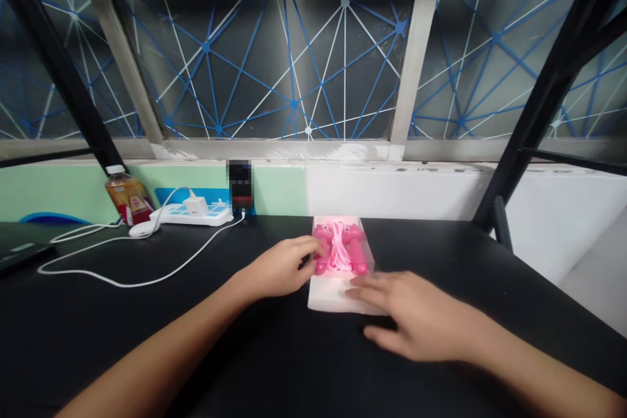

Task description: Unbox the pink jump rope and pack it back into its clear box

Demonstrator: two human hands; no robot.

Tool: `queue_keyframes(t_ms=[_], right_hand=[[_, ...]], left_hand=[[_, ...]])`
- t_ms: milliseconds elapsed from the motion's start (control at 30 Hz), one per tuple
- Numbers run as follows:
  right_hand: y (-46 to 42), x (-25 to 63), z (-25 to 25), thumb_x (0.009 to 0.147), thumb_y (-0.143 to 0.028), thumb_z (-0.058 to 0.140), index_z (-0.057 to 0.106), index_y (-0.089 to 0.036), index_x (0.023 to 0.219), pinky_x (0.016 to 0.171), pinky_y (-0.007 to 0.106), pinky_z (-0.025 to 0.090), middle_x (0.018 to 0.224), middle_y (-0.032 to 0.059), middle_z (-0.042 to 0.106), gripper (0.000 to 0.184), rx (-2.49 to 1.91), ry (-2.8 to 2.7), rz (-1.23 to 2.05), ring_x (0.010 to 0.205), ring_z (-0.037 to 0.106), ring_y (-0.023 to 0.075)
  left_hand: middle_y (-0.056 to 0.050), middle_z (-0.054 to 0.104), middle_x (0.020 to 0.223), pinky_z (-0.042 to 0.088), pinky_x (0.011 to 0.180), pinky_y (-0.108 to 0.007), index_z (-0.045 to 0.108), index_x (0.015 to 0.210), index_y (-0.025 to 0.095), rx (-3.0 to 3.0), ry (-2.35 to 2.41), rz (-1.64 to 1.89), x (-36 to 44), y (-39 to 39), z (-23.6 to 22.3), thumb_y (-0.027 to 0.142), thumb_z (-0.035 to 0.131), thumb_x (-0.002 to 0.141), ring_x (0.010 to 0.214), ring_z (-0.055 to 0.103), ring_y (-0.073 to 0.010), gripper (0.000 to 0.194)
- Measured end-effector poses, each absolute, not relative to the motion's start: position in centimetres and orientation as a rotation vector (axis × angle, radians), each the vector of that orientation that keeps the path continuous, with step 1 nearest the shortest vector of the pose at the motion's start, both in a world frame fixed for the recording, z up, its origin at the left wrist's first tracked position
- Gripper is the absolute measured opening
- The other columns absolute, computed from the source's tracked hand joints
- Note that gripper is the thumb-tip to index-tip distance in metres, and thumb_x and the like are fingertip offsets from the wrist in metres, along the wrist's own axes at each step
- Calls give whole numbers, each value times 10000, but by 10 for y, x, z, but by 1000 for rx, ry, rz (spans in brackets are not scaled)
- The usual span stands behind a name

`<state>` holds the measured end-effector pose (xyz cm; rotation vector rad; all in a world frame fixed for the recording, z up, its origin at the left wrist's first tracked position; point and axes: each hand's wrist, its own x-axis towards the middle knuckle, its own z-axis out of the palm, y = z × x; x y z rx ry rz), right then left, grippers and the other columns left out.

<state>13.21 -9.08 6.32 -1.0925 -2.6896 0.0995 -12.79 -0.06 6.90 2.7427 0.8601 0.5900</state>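
Bare forearms (pixel 161 359) reach across a black table (pixel 98 313) to a clear plastic box (pixel 340 261) on a white base, near the table's back edge. Inside, a pink skipping rope (pixel 340 248) lies coiled between its two handles. The left hand (pixel 279 268) has its fingers (pixel 306 249) against the box's left side, though I can't tell whether they're gripping it. The right hand (pixel 416 317) lies open and relaxed, its fingertips (pixel 357 281) on the box's near corner. Farther back sit a white power strip (pixel 191 214), a white charger (pixel 196 206) and a juice bottle (pixel 128 197).
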Motion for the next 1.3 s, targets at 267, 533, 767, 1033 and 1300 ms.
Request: queue_keyframes(t_ms=[267, 533, 767, 1033, 1300], right_hand=[[-62, 147, 44, 897, -378, 589, 467, -201, 1380, 1017, 479, 463, 1356, 140, 511, 528, -1258, -2338, -50, 1236, 505, 291], [-60, 147, 42, 912, -427, 551, 472, -234, 1362, 948, 457, 504, 1305, 122, 536, 496, -1337, -2221, -14, 1148, 571, 289], [-45, 154, 36, 881, -289, 570, 653, -221, 1121, 659, 326, 525, 826, 25, 682, 263, -1299, -2119, 403, 676, 641, 179], [-53, 154, 44, 906, -244, 516, 471, -197, 1314, 654, 311, 540, 802, 7, 707, 414, -1208, -2144, 813, 692, 680, 179], [-44, 153, 31, 875, -275, 597, 614, -202, 1123, 754, 412, 552, 982, 89, 650, 259, -1295, -2255, -74, 909, 644, 261]], left_hand=[[-38, 600, 1308, 454, 987, -331, 617, 1142, 239, 2684, 861, 476, -132, -3, 78, 411, 538, 946, 1171, 577, -213, 273], [-51, 599, 1297, 467, 969, -333, 573, 1213, 245, 2757, 898, 522, -134, -1, 68, 324, 533, 944, 1169, 579, -229, 283], [-62, 602, 1182, 488, 799, -293, 589, 1175, 235, 2745, 1044, 550, -131, -3, 64, 249, 583, 866, 886, 639, -179, 310], [28, 679, 747, 453, 625, -223, 511, 1254, 215, 2465, 917, 356, -140, 3, 70, 212, 537, 884, 645, 633, -134, 371], [27, 638, 703, 400, 584, -228, 577, 1099, 231, 2607, 1010, 462, -133, 4, 63, 259, 513, 916, 631, 604, -145, 196]])
